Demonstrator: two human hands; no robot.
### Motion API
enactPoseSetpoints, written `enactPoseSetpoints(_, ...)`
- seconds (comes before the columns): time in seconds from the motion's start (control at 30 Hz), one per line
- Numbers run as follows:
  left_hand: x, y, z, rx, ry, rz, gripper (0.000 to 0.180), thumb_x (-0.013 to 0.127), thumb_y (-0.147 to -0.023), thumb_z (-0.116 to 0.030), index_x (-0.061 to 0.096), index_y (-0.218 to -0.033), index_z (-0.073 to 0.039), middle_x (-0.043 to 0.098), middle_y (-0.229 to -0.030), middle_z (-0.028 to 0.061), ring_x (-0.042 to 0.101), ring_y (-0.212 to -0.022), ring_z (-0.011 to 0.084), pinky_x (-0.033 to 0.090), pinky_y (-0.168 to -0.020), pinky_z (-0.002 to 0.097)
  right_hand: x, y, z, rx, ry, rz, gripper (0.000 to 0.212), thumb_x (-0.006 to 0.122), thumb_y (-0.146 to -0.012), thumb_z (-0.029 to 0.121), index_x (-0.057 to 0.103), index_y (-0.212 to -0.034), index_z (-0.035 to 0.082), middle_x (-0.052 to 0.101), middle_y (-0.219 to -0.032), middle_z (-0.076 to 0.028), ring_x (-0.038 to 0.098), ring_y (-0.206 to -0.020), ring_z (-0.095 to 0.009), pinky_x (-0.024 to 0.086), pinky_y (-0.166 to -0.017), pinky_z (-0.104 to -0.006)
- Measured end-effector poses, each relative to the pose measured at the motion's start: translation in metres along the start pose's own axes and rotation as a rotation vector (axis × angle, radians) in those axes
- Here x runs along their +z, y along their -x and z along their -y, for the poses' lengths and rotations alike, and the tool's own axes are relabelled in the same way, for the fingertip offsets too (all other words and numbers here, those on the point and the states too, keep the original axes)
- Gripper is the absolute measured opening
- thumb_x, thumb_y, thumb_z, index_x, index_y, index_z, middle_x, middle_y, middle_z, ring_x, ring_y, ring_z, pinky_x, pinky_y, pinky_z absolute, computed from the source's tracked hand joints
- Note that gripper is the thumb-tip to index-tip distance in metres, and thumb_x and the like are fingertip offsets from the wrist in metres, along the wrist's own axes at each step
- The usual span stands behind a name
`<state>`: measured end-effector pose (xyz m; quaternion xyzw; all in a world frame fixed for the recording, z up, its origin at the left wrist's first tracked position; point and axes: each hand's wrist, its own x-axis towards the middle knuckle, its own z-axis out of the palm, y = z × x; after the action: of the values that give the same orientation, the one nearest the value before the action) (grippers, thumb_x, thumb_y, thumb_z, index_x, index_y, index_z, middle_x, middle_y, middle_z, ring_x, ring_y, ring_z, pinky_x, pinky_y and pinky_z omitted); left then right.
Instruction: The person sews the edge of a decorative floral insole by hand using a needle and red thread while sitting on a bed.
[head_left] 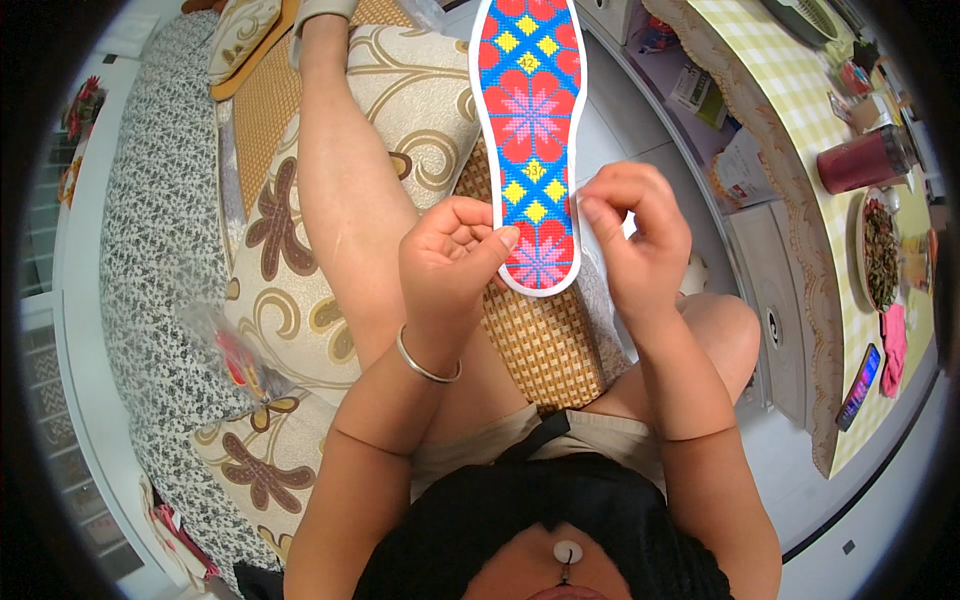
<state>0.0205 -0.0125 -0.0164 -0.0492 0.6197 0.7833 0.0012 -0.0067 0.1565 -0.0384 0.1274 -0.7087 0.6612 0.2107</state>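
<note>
An embroidered shoe insole, white-rimmed, with red and pink flowers and yellow diamonds on blue, is held up lengthwise in front of me, its heel end nearest. My left hand grips its left edge near the heel, thumb on top and fingers curled at the side and beneath. At the opposite edge, my right hand is closed in a pinch, fingertips close to the white rim. Whatever it pinches is too small to make out. A metal bangle circles my left wrist.
Patterned cushions and a clear plastic bag lie on the seat at left. Below the insole is a woven tan surface. The table at right bears a dark red cup, a food plate and a phone.
</note>
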Motion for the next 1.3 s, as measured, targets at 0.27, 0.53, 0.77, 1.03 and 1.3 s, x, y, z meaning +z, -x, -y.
enactPoseSetpoints(0.27,0.014,0.004,0.002,0.101,-0.031,0.068,0.012,0.056,-0.082,0.010,0.053,-0.093,0.005,0.064,-0.084,0.0111,0.062,-0.072,0.0102,0.052,-0.063,0.0207,0.005,0.005,0.013,-0.482,0.199,0.098,0.016,0.067,-0.070,0.000,0.062,-0.085,0.003,0.061,-0.083,-0.009,0.057,-0.067,-0.023,0.047,-0.059,-0.0322)
enactPoseSetpoints(0.53,0.015,0.002,0.000,0.092,-0.114,-0.007,0.015,0.057,-0.080,0.011,0.054,-0.093,0.005,0.062,-0.080,0.0066,0.058,-0.069,0.0060,0.047,-0.061,0.0159,-0.018,-0.004,0.026,0.496,-0.969,0.087,0.013,0.052,-0.093,0.011,0.058,-0.096,0.000,0.059,-0.078,-0.004,0.045,-0.059,-0.004,0.033,-0.049,-0.0188)
enactPoseSetpoints(0.77,0.010,0.002,0.000,0.083,-0.092,-0.033,0.012,0.057,-0.081,0.010,0.054,-0.092,0.005,0.063,-0.079,0.0084,0.058,-0.068,0.0070,0.048,-0.061,0.0171,-0.024,-0.004,0.032,0.115,-0.304,-0.157,0.013,0.055,-0.090,0.004,0.058,-0.102,-0.001,0.055,-0.079,0.000,0.046,-0.062,-0.006,0.036,-0.055,-0.0191)
enactPoseSetpoints(1.03,0.005,0.000,-0.001,0.081,-0.030,0.002,0.010,0.057,-0.083,0.007,0.054,-0.092,0.006,0.064,-0.082,0.0110,0.060,-0.070,0.0086,0.050,-0.064,0.0191,0.002,0.002,0.017,-0.289,0.347,0.126,0.011,0.067,-0.070,0.003,0.061,-0.078,0.007,0.052,-0.065,-0.006,0.054,-0.057,-0.023,0.042,-0.049,-0.0332)
enactPoseSetpoints(1.3,0.005,0.002,-0.005,0.098,-0.020,0.011,0.010,0.057,-0.084,0.007,0.053,-0.092,0.006,0.064,-0.083,0.0119,0.061,-0.071,0.0092,0.051,-0.064,0.0196,0.009,0.006,0.015,-0.288,0.376,0.116,0.011,0.068,-0.069,0.004,0.061,-0.076,0.007,0.052,-0.064,-0.005,0.053,-0.056,-0.021,0.042,-0.048,-0.0327)
